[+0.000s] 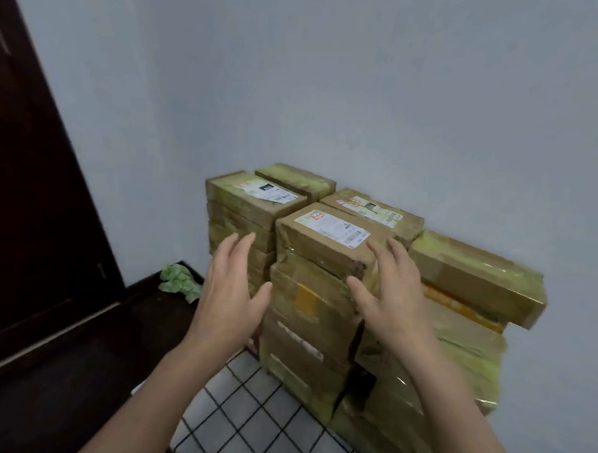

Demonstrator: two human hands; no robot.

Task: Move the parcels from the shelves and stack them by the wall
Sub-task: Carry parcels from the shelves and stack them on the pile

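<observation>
- Parcels stand in piles on the floor [248, 412], tight to the wall [365, 92] as the task asks. Being packed side by side probably helps them prop each other up.
- The top parcel [328, 238] lies flat on the front middle pile with its label up.
- The left hand [231, 285] and right hand [394, 292] flank that parcel, which looks like a way to square it on its pile.
- Left fingers [245, 244] are straight and spread, holding nothing, just beside the pile with a gap.
- Right fingers [378, 253] are likewise spread and hold nothing. They sit close by the parcel's right edge, though I cannot tell if they touch it.
- Count: five pile tops show, three of them with white labels. The right pile is topped by one long box [473, 271].
- The number of parcels in each pile is unclear because the layers blur.
- There are two hands, one dark door [25, 180] at left and one green wad [180, 282] on the floor near it.
</observation>
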